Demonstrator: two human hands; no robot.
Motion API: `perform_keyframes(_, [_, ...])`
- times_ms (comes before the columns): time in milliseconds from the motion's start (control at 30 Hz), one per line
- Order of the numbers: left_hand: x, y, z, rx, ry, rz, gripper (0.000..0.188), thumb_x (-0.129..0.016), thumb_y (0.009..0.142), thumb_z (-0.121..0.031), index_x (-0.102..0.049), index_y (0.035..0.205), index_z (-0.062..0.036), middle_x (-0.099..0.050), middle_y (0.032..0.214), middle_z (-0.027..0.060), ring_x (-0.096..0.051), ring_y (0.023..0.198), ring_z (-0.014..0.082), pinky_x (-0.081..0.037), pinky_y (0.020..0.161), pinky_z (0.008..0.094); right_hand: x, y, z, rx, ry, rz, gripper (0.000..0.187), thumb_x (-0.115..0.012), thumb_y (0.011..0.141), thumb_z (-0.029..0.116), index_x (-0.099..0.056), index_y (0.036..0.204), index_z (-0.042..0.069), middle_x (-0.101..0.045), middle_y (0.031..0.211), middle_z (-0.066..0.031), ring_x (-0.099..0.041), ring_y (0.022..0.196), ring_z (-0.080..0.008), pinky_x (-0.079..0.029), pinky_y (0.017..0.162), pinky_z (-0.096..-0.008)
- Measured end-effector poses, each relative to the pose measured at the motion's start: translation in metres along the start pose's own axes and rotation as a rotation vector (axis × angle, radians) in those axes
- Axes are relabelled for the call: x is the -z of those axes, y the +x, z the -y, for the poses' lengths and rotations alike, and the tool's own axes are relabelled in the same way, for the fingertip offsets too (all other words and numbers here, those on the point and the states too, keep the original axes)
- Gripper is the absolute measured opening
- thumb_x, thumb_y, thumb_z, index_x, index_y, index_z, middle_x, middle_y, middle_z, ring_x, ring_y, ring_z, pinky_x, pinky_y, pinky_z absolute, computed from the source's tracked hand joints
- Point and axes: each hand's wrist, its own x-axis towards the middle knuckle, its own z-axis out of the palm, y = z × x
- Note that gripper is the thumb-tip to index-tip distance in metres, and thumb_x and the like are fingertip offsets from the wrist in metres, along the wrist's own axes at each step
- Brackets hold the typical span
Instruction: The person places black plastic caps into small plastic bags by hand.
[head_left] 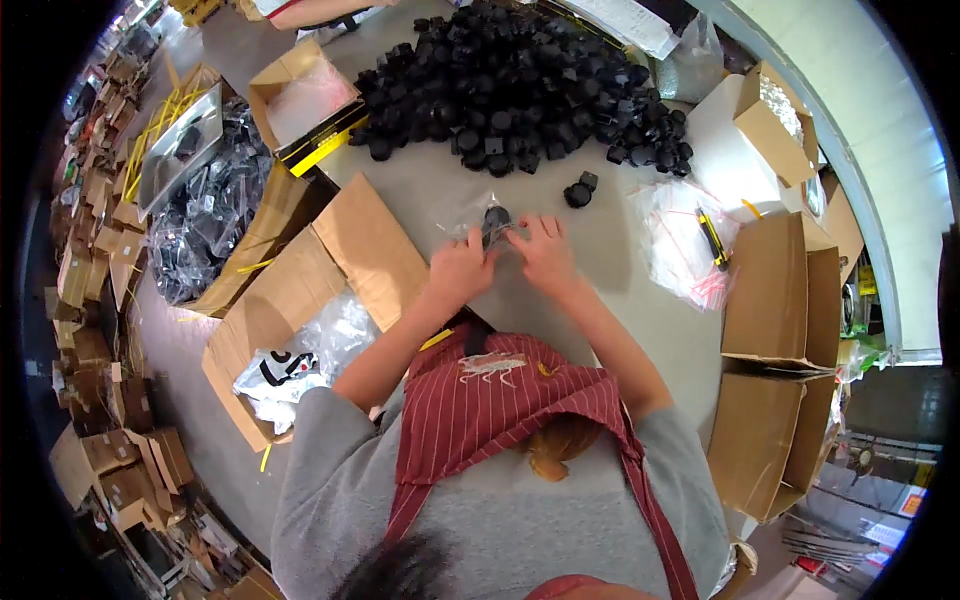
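Both my hands meet near the middle of the grey tabletop [420,180]. Between them is a small clear plastic bag [468,212] with a round black part [495,217] in it. My left hand [462,268] pinches the bag from the left. The fingers of my right hand [545,255] are bent, and its thumb and forefinger grip the bag's edge at the right. A loose black part [580,190] lies just beyond my right hand. Farther back is a large heap of similar black parts [520,95].
Clear bags [675,250] lie at the right, a yellow-and-black utility knife [712,238] on them. Open cardboard boxes [765,290] line the right side. At the left are a flapped carton [290,285], a small box [305,95] and a carton of bagged parts [215,200].
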Motion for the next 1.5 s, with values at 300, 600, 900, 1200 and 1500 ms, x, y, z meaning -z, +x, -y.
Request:
perform_keyframes(300, [0.017,0.043,0.005,0.241,-0.058,0.125,0.023,-0.06,0.083,-0.022,-0.056,0.095,-0.003,-0.067,0.07,0.0169,-0.067,0.066,0.038,-0.054,0.062,0.0435,-0.01,0.042,-0.047,0.263,-0.078,-0.039,0.018,-0.067,0.076,0.008,-0.064,0.094,0.004,-0.058,0.104,-0.012,-0.057,0.097,-0.0306,-0.044,0.093,-0.0424])
perform_keyframes(600, [0.178,0.099,0.002,0.094,-0.404,0.299,0.012,-0.065,0.089,-0.015,-0.063,0.09,-0.0036,-0.067,0.069,0.0041,-0.064,0.061,0.0097,-0.046,0.055,0.0239,0.143,0.097,0.008,0.423,0.045,-0.149,0.013,-0.07,0.078,0.014,-0.061,0.072,0.007,-0.058,0.077,-0.0076,-0.059,0.082,-0.029,-0.046,0.079,-0.039])
perform_keyframes(900, [0.157,0.073,-0.008,-0.279,-0.114,0.143,0.006,-0.062,0.086,-0.016,-0.065,0.087,-0.0103,-0.065,0.075,0.0104,-0.065,0.074,0.0319,-0.051,0.064,0.0415,0.138,0.065,0.008,0.47,-0.111,-0.096,0.011,-0.071,0.074,0.012,-0.061,0.074,0.007,-0.059,0.08,-0.0072,-0.059,0.086,-0.0297,-0.047,0.081,-0.0413])
perform_keyframes(1200, [0.207,0.084,-0.017,-0.377,-0.241,0.141,0.003,-0.068,0.082,-0.011,-0.067,0.084,-0.0082,-0.065,0.068,0.0057,-0.064,0.063,0.0226,-0.048,0.057,0.0331,0.171,0.061,0.032,0.48,0.06,-0.245,0.015,-0.074,0.07,0.004,-0.061,0.077,0.004,-0.058,0.082,-0.01,-0.06,0.088,-0.0322,-0.05,0.089,-0.0434])
perform_keyframes(1500, [0.226,0.104,-0.022,-0.395,-0.24,-0.224,0.004,-0.066,0.081,-0.012,-0.067,0.083,-0.0105,-0.061,0.069,0.0103,-0.062,0.067,0.0309,-0.049,0.059,0.0405,0.207,0.095,0.034,0.518,-0.121,-0.49,0.012,-0.071,0.076,0.011,-0.061,0.076,0.004,-0.06,0.08,-0.0091,-0.06,0.083,-0.0291,-0.045,0.095,-0.0439])
